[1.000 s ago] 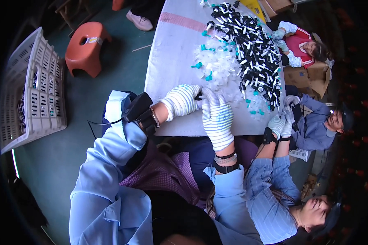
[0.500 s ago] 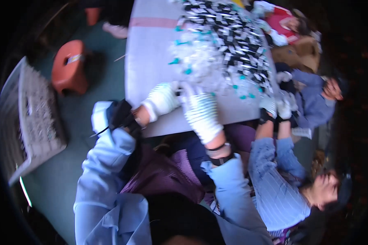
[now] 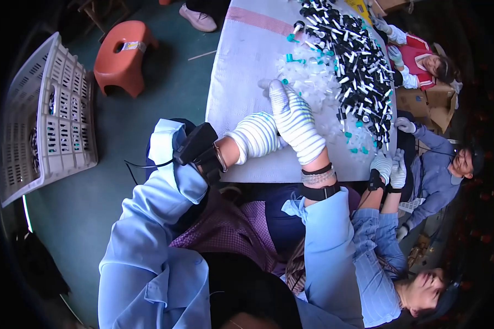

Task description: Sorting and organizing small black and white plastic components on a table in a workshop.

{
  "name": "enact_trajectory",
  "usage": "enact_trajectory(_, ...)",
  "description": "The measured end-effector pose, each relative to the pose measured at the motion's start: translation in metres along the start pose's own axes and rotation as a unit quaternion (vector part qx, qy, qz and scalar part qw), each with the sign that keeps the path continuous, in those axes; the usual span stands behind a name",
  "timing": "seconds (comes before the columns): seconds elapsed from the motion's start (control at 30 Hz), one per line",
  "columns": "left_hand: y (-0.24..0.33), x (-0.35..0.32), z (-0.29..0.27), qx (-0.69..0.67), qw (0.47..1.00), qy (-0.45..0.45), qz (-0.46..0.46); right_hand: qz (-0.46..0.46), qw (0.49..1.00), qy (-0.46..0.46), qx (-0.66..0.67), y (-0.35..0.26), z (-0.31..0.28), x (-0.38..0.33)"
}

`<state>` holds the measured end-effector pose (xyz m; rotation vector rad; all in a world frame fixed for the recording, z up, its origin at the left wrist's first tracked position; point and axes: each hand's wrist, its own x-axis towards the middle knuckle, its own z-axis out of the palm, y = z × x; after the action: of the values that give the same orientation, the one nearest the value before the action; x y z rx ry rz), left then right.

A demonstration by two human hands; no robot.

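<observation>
Both my hands wear white gloves with pale green stripes. My left hand (image 3: 255, 136) lies low over the table's near edge with its fingers curled in. Its fingertips, and anything in them, are hidden behind my right hand. My right hand (image 3: 299, 123) crosses just above and beside it, fingers stretched toward the far side, with greyish fingertips and nothing visible in them. Right beside those fingertips is a heap of small clear plastic pieces (image 3: 307, 82), with teal pieces (image 3: 290, 58) among them. Beyond it spreads a large pile of black pieces with white stems (image 3: 357, 60).
The table (image 3: 241, 60) has a pale cover with a pink band. On the floor at left are an orange stool (image 3: 118, 60) and a white plastic crate (image 3: 66, 131) holding small parts. Several co-workers sit along the right side, one with gloved hands (image 3: 389, 167) close by. Cardboard boxes (image 3: 422, 104) stand behind.
The view has swung, so the table sits further right and sharper. My hands were meeting fingertip to fingertip; now my right hand reaches past my left toward the clear pieces.
</observation>
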<state>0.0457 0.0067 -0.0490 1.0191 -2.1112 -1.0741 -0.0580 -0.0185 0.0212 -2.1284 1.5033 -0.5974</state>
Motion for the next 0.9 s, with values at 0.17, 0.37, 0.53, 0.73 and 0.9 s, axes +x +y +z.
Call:
enact_trajectory(0.17, -0.005, -0.001, 0.008, 0.019, 0.999, -0.035, 0.009, 0.103, 0.984, -0.143, -0.021, -0.001, 0.007, -0.001)
enact_trajectory(0.37, -0.024, -0.006, 0.021, -0.018, 0.992, 0.094, 0.080, 0.045, 0.990, -0.075, -0.111, -0.003, 0.018, 0.004)
enact_trajectory(0.53, -0.012, 0.010, 0.017, -0.012, 0.992, 0.083, 0.094, 0.027, 0.989, 0.010, -0.146, 0.001, 0.009, 0.009)
enact_trajectory(0.73, -0.036, 0.001, 0.036, 0.001, 0.986, 0.122, 0.116, -0.015, 0.992, -0.025, -0.121, 0.010, 0.028, -0.003)
enact_trajectory(0.9, 0.020, -0.020, -0.023, -0.155, 0.980, 0.123, -0.028, -0.035, 0.976, 0.202, 0.079, 0.004, -0.007, -0.024)
